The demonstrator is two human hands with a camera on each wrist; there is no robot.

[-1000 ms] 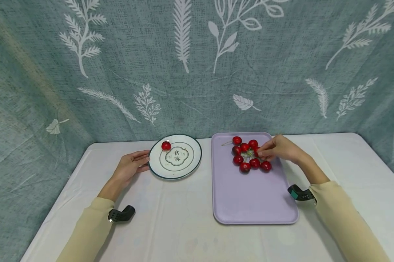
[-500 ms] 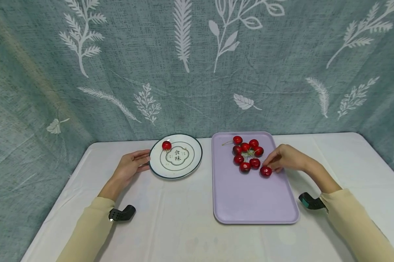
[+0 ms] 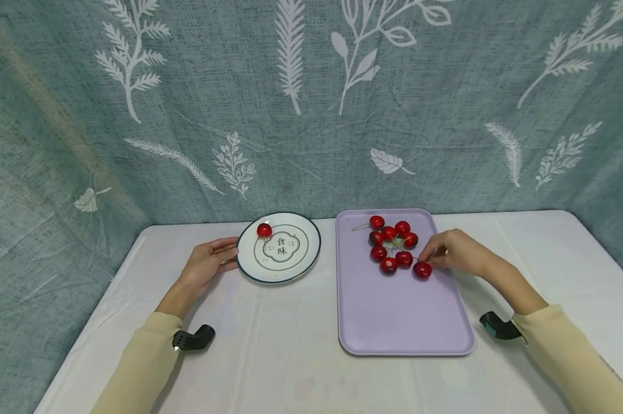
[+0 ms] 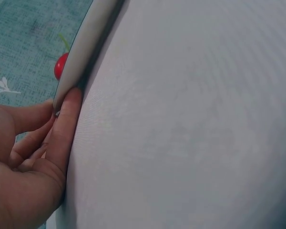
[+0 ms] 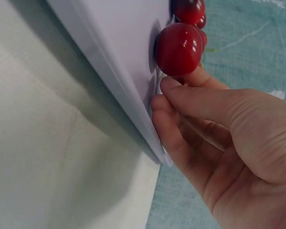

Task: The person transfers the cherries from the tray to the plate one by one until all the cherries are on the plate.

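At the left, my left hand (image 3: pixel 205 263) pinches the rim of a white plate (image 3: pixel 303 261) with a dark blue edge. In the left wrist view the thumb and fingers lie on both sides of this plate (image 4: pixel 86 45). One red cherry (image 3: pixel 264 230) sits on it. My right hand (image 3: pixel 458 253) is over the right edge of a lilac tray (image 3: pixel 399 316), thumb and index finger closed at a cherry (image 3: pixel 422 271). In the right wrist view that cherry (image 5: pixel 178 50) is at the fingertips, which partly hide the contact.
Several more cherries (image 3: pixel 388 265) with green stems are clustered on the tray's far half. A white cloth (image 3: pixel 270 345) covers the table. Behind it hangs a green curtain (image 3: pixel 311 161) with white leaf prints.
My right hand has moved back from the cluster toward the tray's right edge, and the nearest cherry has shifted slightly toward me. The left hand and plate have stayed put.
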